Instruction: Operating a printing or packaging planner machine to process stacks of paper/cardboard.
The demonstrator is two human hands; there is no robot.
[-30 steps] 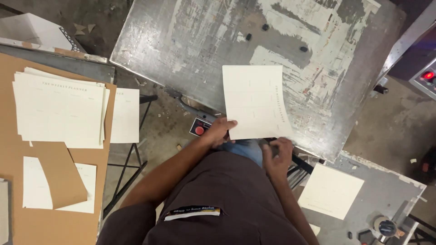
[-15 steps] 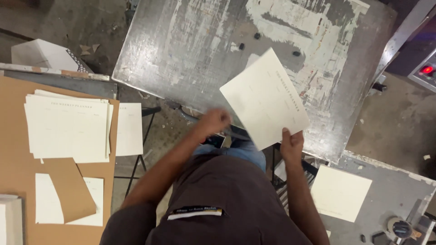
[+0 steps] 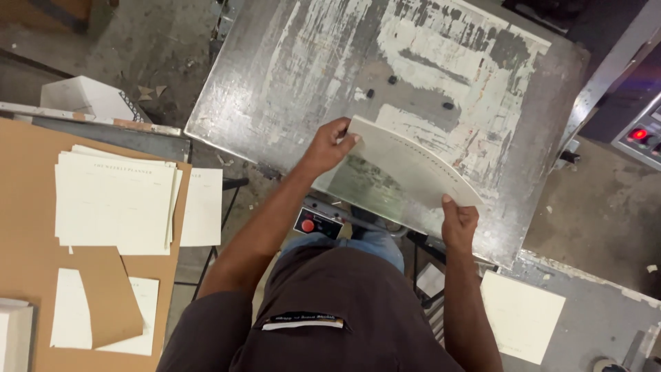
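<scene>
A cream sheet of card [image 3: 406, 165] is lifted and tilted above the worn metal table [image 3: 289, 62], its near face in shadow. My left hand [image 3: 329, 145] pinches its upper left corner. My right hand [image 3: 459, 222] grips its lower right edge. Faint print runs along the top edge of the sheet.
A stack of cream sheets [image 3: 113, 200] lies on a brown board [image 3: 27, 275] at the left, with a brown paper piece [image 3: 110, 296] below it. A red button box [image 3: 313, 224] sits under the table's near edge. Another cream sheet [image 3: 520, 313] lies at lower right. A control panel [image 3: 640, 134] with a red light is at far right.
The sheet lay flat on the table, then my right hand raised it. Now my left hand has joined at the top corner and the sheet is tilted up, held by both hands.
</scene>
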